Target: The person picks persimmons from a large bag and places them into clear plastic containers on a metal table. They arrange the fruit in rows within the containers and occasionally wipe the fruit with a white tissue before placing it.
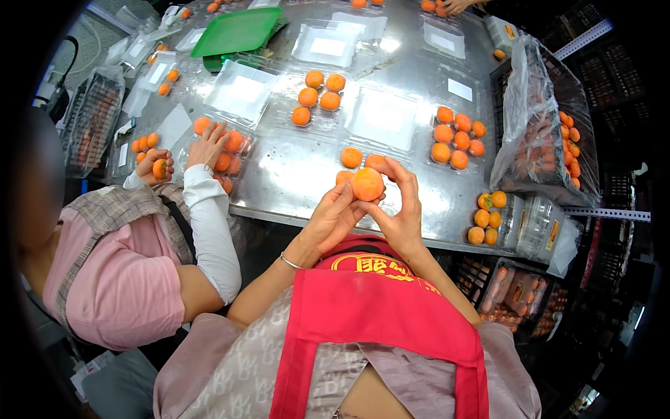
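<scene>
My left hand [331,214] cradles an orange persimmon [367,184] above the near edge of the metal table. On its other side, the fingertips and thumb of my right hand [400,201] touch the same fruit. Behind my hands lies a clear plastic clamshell with a white pad in its lid [382,118]. A few persimmons [351,157] sit in its base, partly hidden by my fingers and the held fruit. To the right, several persimmons [461,140] fill rows of another clear tray.
A co-worker's hand [205,149] reaches over a filled tray at left; the other hand [153,167] holds a persimmon. A plastic-lined crate [544,136] stands at right, beside stacked clamshells [542,225]. A green tray [238,32] lies farther back. Another person's hand [456,5] shows at the far edge.
</scene>
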A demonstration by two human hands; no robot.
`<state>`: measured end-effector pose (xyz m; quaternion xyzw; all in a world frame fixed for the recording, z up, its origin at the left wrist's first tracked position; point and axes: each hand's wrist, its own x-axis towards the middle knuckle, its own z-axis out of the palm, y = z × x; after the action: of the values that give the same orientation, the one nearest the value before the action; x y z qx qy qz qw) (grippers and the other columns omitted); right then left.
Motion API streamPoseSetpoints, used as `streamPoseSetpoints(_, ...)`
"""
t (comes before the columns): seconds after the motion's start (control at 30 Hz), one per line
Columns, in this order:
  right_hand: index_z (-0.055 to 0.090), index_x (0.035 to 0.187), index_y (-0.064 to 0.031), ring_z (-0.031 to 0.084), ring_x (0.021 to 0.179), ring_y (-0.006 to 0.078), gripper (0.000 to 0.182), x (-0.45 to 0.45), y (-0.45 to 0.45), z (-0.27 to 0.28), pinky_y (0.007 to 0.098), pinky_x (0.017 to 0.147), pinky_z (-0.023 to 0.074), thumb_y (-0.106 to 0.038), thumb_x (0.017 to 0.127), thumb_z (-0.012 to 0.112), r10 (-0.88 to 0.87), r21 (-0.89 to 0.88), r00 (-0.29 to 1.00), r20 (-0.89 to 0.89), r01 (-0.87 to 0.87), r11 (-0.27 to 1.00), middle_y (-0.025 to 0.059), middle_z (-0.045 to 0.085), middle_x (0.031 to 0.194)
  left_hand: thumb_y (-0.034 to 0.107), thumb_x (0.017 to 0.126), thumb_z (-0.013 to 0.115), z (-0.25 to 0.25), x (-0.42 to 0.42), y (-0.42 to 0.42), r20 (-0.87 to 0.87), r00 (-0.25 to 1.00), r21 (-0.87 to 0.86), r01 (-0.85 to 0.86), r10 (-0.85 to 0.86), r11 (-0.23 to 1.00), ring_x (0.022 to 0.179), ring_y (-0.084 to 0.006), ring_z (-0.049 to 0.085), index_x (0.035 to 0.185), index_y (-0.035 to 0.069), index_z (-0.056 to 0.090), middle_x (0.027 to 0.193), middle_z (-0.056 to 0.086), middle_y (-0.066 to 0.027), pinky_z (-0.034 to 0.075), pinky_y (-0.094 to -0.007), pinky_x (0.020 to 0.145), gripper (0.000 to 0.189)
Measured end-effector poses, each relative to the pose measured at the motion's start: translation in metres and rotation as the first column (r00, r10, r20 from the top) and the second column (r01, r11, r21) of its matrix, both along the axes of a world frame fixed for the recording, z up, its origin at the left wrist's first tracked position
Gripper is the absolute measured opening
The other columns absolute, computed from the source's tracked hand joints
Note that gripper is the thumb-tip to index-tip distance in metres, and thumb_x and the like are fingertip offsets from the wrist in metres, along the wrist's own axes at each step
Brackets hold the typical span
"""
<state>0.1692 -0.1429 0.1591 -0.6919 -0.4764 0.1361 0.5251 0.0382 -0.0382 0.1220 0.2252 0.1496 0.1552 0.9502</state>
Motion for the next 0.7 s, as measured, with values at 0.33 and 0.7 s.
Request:
streamPoseSetpoints(0.33, 0.055, 0.139, -0.0013, 0.061, 0.118, 0.0170, 0.041, 0.007, 0.001, -0.023, 0.0343, 0.097, 0.0499, -0.017, 0.102, 0.066, -0.029, -0.061, 0.737, -0.675, -0.016, 0.998, 0.0100, 0.065, 0.127, 0.006, 0.097, 0.071, 0.010, -0.003, 0.019, -0.047, 0.959, 0.363, -0.245, 0.280, 0.899, 0.136, -0.0238, 0.052, 0.147, 0.000, 0.044, 0.146, 0.052, -0.0141, 0.044, -0.0396, 0.115, 0.058)
streamPoseSetpoints(0.7, 0.056, 0.137, 0.0008, 0.061, 0.121, 0.0180, 0.042, 0.003, 0.020, -0.011, 0.0375, 0.106, 0.0471, -0.025, 0.105, 0.063, 0.164, 0.102, 0.315, -0.935, -0.203, 0.974, 0.0098, 0.063, 0.130, -0.003, 0.080, 0.079, 0.010, -0.007, 0.020, 0.051, 0.878, 0.973, -0.151, 0.476, 0.175, 0.127, -0.0278, 0.060, 0.137, 0.005, 0.059, 0.136, 0.062, -0.0124, 0.050, -0.0382, 0.105, 0.061)
